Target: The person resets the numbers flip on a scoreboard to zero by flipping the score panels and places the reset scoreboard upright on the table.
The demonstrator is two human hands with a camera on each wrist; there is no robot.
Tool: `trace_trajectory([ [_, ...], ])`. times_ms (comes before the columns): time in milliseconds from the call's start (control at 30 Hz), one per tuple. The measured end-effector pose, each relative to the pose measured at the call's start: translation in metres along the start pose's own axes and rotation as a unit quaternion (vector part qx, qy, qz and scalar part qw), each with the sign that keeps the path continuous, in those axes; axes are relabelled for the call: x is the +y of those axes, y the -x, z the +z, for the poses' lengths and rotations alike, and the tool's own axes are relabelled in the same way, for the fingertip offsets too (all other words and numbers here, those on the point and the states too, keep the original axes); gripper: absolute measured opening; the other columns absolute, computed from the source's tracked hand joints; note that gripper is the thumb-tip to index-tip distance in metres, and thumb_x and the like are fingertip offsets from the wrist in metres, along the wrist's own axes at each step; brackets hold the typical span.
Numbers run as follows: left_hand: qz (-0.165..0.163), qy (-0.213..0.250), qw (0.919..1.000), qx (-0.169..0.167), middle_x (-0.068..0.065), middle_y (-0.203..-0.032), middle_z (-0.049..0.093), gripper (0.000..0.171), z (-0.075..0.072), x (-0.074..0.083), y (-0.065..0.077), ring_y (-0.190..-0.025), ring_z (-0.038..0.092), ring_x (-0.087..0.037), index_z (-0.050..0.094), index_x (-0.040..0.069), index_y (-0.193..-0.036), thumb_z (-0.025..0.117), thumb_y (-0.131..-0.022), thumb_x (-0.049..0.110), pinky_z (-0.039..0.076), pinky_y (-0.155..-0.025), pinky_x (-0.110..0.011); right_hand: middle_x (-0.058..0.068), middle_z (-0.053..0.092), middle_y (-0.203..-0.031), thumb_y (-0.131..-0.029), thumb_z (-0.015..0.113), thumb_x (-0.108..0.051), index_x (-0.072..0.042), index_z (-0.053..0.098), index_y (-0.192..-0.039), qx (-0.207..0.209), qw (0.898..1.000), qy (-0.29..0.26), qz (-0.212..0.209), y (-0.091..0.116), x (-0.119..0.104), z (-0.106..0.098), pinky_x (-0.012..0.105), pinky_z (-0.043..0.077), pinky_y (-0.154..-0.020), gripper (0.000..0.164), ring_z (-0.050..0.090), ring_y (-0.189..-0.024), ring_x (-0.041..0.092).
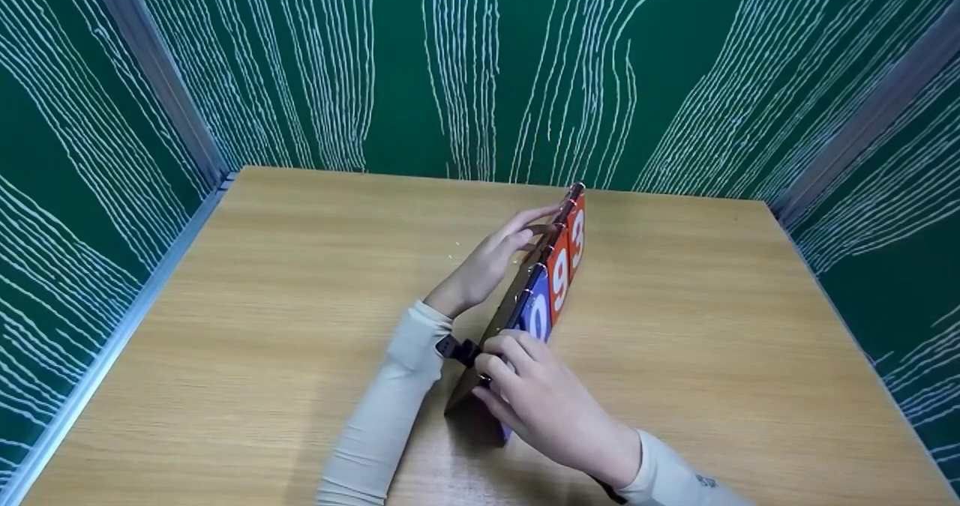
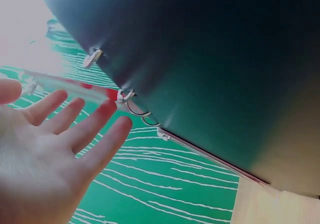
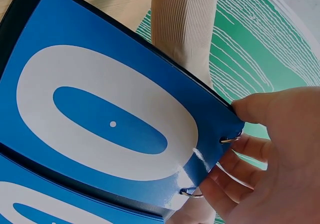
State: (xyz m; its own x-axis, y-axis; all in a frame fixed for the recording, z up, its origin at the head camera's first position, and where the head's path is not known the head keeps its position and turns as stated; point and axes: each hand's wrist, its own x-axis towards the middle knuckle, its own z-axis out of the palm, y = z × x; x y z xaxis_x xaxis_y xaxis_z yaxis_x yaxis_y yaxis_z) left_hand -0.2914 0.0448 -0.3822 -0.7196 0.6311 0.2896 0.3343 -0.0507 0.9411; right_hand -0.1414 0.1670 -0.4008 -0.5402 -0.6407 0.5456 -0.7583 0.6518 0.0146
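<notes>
A tabletop flip scoreboard [image 1: 560, 281] stands like a tent on the table, its ringed top edge running away from me. Red cards reading 9 and 3 are at its far half, with a blue card [image 3: 40, 31] reading 0 nearer. My left hand [image 1: 484, 267] is at the far part of the top edge, fingers extended. Its fingertips are right by the metal rings [image 2: 145, 119] in the left wrist view. At the near end, my right hand [image 1: 551, 401] grips the top edge, thumb at the corner and fingers beside the rings.
The wooden table [image 1: 262, 303] extends around the scoreboard on both sides. Green walls [image 1: 397, 71] with white wavy lines enclose its back and sides. A black wrist strap mount [image 1: 459, 350] on the left sleeve overlaps the board's back panel in the head view.
</notes>
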Motion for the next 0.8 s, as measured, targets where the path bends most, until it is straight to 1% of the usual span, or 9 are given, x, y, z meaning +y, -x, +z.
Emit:
trace_trajectory([
  [100,-0.002,-0.015,0.9997,-0.021,-0.01,-0.164,0.036,0.052,0.0014,-0.0019,-0.0001,-0.149,0.04,-0.026,0.032,0.018,-0.159,0.025,-0.109,0.03,0.036,-0.121,-0.054,0.001,0.063,-0.113,-0.092,0.073,-0.025,-0.014,0.065,-0.109,0.0,1.0,0.001,-0.002,0.0003,0.0002,0.0004,0.031,0.046,-0.101,0.022,0.057,-0.109,0.02],
  [233,-0.025,-0.048,0.9977,-0.041,-0.007,-0.163,0.037,0.05,0.0022,-0.0024,0.0012,-0.143,0.044,-0.024,0.034,0.022,-0.159,0.027,-0.11,0.032,0.044,-0.115,-0.049,0.002,0.063,-0.113,-0.092,0.073,-0.026,-0.014,0.065,-0.109,0.001,1.0,0.005,-0.004,0.0007,0.0009,0.001,0.031,0.045,-0.1,0.022,0.057,-0.109,0.021],
  [333,-0.056,-0.061,0.9953,-0.05,-0.004,-0.162,0.036,0.048,0.0028,-0.003,0.0022,-0.134,0.05,-0.025,0.036,0.028,-0.157,0.029,-0.11,0.035,0.052,-0.104,-0.045,0.002,0.062,-0.113,-0.093,0.073,-0.026,-0.014,0.065,-0.109,0.001,1.0,0.003,-0.003,0.0009,0.0009,0.0013,0.031,0.046,-0.099,0.022,0.056,-0.108,0.02],
  [400,-0.074,-0.063,0.9938,-0.053,-0.003,-0.163,0.034,0.046,0.0034,-0.0034,0.0026,-0.131,0.051,-0.026,0.037,0.035,-0.156,0.03,-0.11,0.037,0.054,-0.099,-0.043,0.002,0.062,-0.113,-0.092,0.073,-0.025,-0.013,0.065,-0.109,0.003,1.0,-0.001,-0.003,0.001,0.0006,0.0017,0.031,0.046,-0.099,0.022,0.056,-0.108,0.02],
  [467,-0.092,-0.063,0.9923,-0.054,-0.001,-0.165,0.032,0.044,0.0038,-0.0037,0.0029,-0.131,0.052,-0.025,0.039,0.043,-0.152,0.031,-0.11,0.038,0.056,-0.096,-0.042,0.002,0.062,-0.113,-0.093,0.072,-0.024,-0.013,0.065,-0.109,0.002,1.0,-0.003,-0.003,0.001,0.0003,0.0016,0.032,0.046,-0.1,0.021,0.056,-0.108,0.021],
  [567,-0.101,-0.067,0.9912,-0.053,0.001,-0.166,0.031,0.041,0.004,-0.0037,0.0029,-0.133,0.051,-0.024,0.04,0.05,-0.149,0.031,-0.11,0.039,0.055,-0.096,-0.041,0.002,0.062,-0.113,-0.092,0.073,-0.024,-0.012,0.066,-0.108,0.004,1.0,-0.005,-0.004,0.0006,0.0001,0.0016,0.032,0.046,-0.099,0.021,0.056,-0.108,0.021],
  [667,-0.099,-0.072,0.9913,-0.049,0.002,-0.166,0.031,0.042,0.0045,-0.0031,0.0028,-0.132,0.052,-0.024,0.041,0.048,-0.149,0.033,-0.11,0.037,0.056,-0.095,-0.041,0.002,0.062,-0.113,-0.091,0.074,-0.024,-0.012,0.066,-0.108,0.005,1.0,-0.005,-0.004,-0.0001,-0.0001,0.0015,0.032,0.046,-0.099,0.022,0.056,-0.108,0.021],
  [800,-0.086,-0.084,0.9916,-0.047,0.001,-0.166,0.031,0.042,0.0057,-0.0026,0.001,-0.131,0.053,-0.025,0.042,0.041,-0.15,0.035,-0.11,0.033,0.057,-0.093,-0.039,0.002,0.062,-0.112,-0.09,0.076,-0.023,-0.013,0.065,-0.108,0.006,1.0,-0.001,-0.004,-0.0005,0.0001,0.0009,0.032,0.046,-0.1,0.023,0.057,-0.108,0.021],
])
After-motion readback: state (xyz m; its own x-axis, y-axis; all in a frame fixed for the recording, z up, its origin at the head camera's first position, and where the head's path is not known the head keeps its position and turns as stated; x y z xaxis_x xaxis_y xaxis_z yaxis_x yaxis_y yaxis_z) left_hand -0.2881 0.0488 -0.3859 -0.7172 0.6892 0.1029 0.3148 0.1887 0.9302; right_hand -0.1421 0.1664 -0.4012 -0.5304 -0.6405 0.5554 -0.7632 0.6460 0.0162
